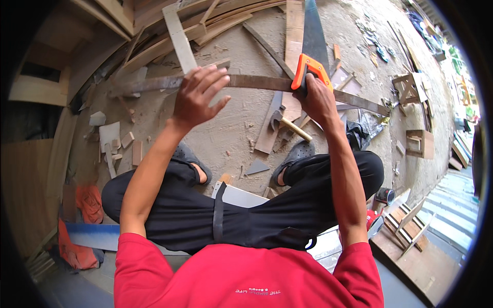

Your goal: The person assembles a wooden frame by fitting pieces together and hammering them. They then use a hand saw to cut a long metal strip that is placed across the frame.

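Note:
My right hand [318,102] grips the orange and black handle of a hand saw [315,38], whose blade points away from me. My left hand [199,97] is held out with its fingers stretched and nothing in it. A long, narrow dark strip [259,82] runs crosswise behind both hands; whether my left hand touches it I cannot tell. Just beyond the left fingers lies the near end of a pale flat board [179,43]. A claw hammer [294,127] with a wooden handle rests on wood pieces below my right hand.
Wood offcuts [128,139] lie at the left, and long planks [215,25] at the far side. Small wooden frames [420,143] stand on the right. A pale board [239,196] lies between my legs. Orange cloth [88,203] and a blue-white blade-like sheet [97,236] are at near left.

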### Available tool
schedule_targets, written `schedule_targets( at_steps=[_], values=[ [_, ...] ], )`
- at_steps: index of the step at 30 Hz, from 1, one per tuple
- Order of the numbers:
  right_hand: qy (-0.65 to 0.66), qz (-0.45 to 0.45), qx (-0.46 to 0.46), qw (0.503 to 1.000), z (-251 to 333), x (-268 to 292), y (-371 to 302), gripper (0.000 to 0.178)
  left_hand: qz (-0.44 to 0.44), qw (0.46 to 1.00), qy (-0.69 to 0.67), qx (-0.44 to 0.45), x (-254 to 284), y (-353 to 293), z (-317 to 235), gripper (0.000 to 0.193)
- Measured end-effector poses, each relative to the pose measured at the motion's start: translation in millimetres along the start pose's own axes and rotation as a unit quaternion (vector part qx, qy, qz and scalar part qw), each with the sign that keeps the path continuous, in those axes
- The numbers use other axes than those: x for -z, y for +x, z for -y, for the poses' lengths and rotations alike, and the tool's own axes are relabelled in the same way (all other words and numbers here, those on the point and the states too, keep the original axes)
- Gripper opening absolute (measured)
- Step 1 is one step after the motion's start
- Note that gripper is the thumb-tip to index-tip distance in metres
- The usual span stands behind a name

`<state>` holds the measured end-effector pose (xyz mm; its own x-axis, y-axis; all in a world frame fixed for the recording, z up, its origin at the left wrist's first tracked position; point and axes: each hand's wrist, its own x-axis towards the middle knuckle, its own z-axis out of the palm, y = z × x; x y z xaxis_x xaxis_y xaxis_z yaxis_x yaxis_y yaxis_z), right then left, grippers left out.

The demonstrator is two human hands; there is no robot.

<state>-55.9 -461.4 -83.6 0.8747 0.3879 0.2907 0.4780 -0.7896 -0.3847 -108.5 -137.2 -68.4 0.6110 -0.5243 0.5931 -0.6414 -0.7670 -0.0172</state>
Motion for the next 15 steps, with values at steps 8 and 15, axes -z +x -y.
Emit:
schedule_targets(
  at_steps=[8,15],
  values=[
    [-0.128,0.002,-0.120,0.984,-53,85,-14,0.038,0.259,0.930,-0.214,0.147,-152,-33,-63,0.026],
    [-0.127,0.024,-0.223,0.966,-121,62,-46,0.038,0.357,0.721,-0.328,0.495,-282,-46,-123,0.065]
  ],
)
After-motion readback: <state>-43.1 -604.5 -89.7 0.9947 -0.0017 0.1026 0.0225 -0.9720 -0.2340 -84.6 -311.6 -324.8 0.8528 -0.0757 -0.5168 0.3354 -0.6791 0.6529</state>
